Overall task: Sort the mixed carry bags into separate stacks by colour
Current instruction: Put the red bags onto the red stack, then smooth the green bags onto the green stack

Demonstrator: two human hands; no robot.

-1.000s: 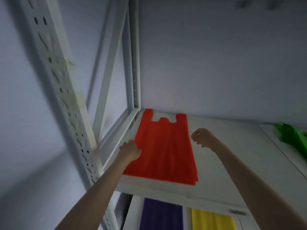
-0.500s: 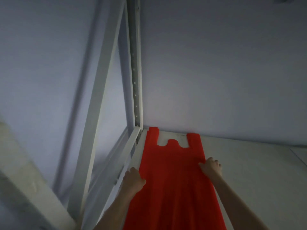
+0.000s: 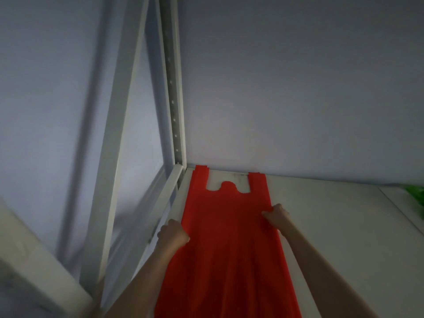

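Observation:
A stack of red carry bags (image 3: 229, 237) lies flat on the white shelf (image 3: 332, 226), handles pointing toward the back wall, in the shelf's left corner. My left hand (image 3: 173, 234) sits at the stack's left edge with fingers curled on the edge. My right hand (image 3: 276, 216) sits at the right edge, fingers curled onto the red material. Whether each hand grips or only presses the edge is hard to tell.
A white slotted upright (image 3: 174, 99) and a diagonal brace (image 3: 114, 145) of the rack stand left of the stack. The pale wall (image 3: 298, 88) closes the back. A bit of green bag (image 3: 416, 193) shows at the far right edge.
The view has risen and closed in on the shelf. My right hand came down from above the shelf onto the red stack's right edge; both hands now hold its sides.

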